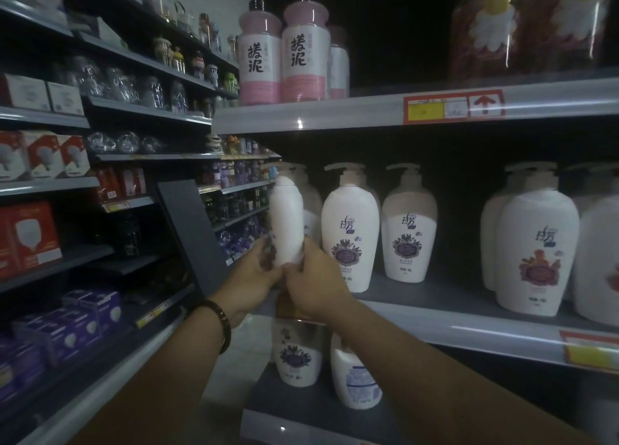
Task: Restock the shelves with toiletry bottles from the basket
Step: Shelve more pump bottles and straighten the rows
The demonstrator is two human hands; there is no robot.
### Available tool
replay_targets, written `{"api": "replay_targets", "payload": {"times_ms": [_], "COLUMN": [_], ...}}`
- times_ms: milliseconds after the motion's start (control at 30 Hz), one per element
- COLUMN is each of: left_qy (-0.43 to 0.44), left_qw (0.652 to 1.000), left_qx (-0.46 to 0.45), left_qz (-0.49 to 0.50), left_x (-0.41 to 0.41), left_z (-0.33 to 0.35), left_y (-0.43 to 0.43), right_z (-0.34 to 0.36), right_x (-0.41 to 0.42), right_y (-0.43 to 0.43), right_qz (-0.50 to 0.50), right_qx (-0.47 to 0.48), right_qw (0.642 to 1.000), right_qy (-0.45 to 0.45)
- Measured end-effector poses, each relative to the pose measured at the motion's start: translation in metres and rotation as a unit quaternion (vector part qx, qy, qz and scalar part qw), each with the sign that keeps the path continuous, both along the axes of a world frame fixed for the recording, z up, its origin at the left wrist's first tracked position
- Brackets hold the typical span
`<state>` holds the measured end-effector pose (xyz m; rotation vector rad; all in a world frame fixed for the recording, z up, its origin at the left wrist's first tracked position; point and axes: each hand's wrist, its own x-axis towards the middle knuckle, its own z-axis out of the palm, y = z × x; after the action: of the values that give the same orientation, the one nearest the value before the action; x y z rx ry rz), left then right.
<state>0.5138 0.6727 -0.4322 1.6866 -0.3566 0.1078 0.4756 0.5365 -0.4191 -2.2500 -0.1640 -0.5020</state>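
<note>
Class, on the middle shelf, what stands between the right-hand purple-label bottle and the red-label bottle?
Nothing: in the head view the shelf is bare between the purple-label bottle and the red-label bottle.

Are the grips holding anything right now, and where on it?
Yes: a white pump bottle, roughly upright. The left grip and right grip both clasp its lower body near the base; the pump and upper body are free.
</note>
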Motion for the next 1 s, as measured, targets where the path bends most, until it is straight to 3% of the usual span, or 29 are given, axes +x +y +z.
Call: {"api": "replay_targets", "payload": {"times_ms": [300,633,833,1000], "left_qy": [0.067,0.065,0.067,0.034], "left_qw": [0.996,0.989,0.987,0.977], "left_qx": [0.044,0.101,-0.005,0.053], "left_qz": [0.027,0.083,0.144,0.204], "left_x": [-0.006,-0.006,0.01,-0.011], "left_z": [0.011,0.009,0.001,0.008], "left_y": [-0.004,-0.011,-0.021,-0.035], "right_z": [-0.001,-0.005,-0.023,-0.035], "right_x": [-0.003,-0.007,-0.016,-0.017], "right_y": [0.002,0.004,0.011,0.009], "right_qz": [0.002,-0.023,-0.022,-0.014], "right_qx": [-0.006,0.025,0.031,-0.016], "right_qw": [1.0,0.997,0.992,0.99], "right_qy": [-0.009,-0.062,-0.124,-0.14]}}
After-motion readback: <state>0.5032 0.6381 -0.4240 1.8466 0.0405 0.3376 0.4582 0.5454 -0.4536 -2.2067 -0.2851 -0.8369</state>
